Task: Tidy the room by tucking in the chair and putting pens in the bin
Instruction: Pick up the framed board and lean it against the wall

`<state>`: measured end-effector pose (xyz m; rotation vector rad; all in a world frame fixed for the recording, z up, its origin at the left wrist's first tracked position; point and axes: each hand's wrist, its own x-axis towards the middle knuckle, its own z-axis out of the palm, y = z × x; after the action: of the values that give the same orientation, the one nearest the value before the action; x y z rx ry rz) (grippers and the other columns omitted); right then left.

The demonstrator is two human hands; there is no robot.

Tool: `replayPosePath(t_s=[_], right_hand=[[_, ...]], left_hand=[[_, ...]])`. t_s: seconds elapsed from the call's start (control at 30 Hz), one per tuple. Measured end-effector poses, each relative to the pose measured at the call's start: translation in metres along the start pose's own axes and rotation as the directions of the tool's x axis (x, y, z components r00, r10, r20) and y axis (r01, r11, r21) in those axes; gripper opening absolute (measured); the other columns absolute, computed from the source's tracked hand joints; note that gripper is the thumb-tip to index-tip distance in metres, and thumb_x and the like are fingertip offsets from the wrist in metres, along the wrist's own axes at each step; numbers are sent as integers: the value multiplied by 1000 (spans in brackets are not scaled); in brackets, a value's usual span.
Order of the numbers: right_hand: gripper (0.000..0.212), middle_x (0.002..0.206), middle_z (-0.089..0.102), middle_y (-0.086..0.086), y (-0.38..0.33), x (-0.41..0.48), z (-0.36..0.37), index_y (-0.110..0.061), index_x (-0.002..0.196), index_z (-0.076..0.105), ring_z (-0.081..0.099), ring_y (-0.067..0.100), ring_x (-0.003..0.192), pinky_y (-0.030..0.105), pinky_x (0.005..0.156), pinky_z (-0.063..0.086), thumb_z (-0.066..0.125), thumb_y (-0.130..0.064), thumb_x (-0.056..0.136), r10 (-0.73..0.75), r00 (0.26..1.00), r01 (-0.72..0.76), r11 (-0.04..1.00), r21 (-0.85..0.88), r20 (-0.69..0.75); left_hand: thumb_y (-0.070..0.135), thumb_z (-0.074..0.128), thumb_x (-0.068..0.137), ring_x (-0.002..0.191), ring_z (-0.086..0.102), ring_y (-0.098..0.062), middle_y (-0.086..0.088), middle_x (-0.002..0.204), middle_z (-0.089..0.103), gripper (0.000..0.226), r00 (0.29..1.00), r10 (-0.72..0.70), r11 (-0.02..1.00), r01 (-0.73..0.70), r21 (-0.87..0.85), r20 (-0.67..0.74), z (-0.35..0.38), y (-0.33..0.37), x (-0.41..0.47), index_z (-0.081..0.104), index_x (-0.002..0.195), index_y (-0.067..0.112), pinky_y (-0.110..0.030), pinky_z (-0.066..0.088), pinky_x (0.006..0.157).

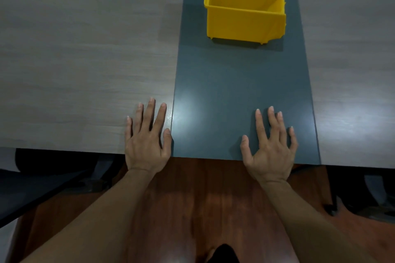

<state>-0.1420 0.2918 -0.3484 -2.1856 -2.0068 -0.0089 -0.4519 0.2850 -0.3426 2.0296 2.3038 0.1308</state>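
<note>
A yellow plastic bin (245,25) stands on the dark blue-grey strip (235,83) of the table, at the far middle. The part of its inside that I see holds nothing; its near wall hides the bottom front. My left hand (147,141) lies flat on the pale wood-grain tabletop (74,60) at the near edge, fingers spread, holding nothing. My right hand (271,147) rests flat on the dark strip near the edge, fingers apart and empty. No pen shows anywhere. Dark chair parts (53,168) sit under the table at the left.
Reddish wooden floor (203,198) lies below the table's near edge, between my forearms. More dark chair legs (363,194) stand under the table at the right. A dark panel edge (32,196) slants across the lower left.
</note>
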Motion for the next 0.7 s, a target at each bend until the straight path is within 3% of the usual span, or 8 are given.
replayPosePath(t_s=[0.23,0.33,0.4,0.47,0.57,0.7], right_hand=[[79,178,3,-5,0,1,-7,-35,168,10,1,17,164,54,129,13,39,-64,101,-16,997,14,999,30,79],[79,178,-3,-7,1,0,-14,-39,168,4,-6,16,164,53,130,7,33,-71,101,-35,988,25,997,72,151],[80,177,-7,-11,7,7,-27,-43,167,5,-12,13,163,52,131,0,30,-76,98,-45,959,-2,986,167,281],[84,178,-1,-10,10,15,-51,-40,167,15,-7,14,164,54,131,3,33,-80,95,-36,905,-94,955,282,425],[91,176,17,-3,-3,9,-105,-29,167,21,8,21,164,59,129,17,41,-79,95,-13,859,-193,918,346,513],[89,173,27,3,-48,-31,-170,-22,166,28,16,25,162,60,127,22,48,-74,97,-129,862,-120,888,444,490]], left_hand=[[47,21,110,166,-4,-21,8,179,-7,64,999,12,999,-10,-33,49,-8,1,1,0,169,37,-53,7,133],[53,22,110,166,-7,-21,10,179,-7,64,982,47,994,-29,-102,185,-23,-5,4,2,169,39,-51,3,133],[55,32,109,166,5,-23,7,179,3,65,942,40,977,32,-210,333,-57,-8,13,16,169,36,-47,10,134],[49,41,109,160,29,-24,1,174,27,60,907,-58,909,221,-354,418,-102,-6,8,36,165,28,-39,22,130],[39,48,108,154,39,-25,-4,168,41,57,927,-135,832,297,-468,349,-168,-9,-29,43,161,21,-34,27,126],[38,51,107,153,41,-24,-5,165,46,56,939,-151,835,288,-469,309,-236,-40,-91,47,159,18,-35,29,126]])
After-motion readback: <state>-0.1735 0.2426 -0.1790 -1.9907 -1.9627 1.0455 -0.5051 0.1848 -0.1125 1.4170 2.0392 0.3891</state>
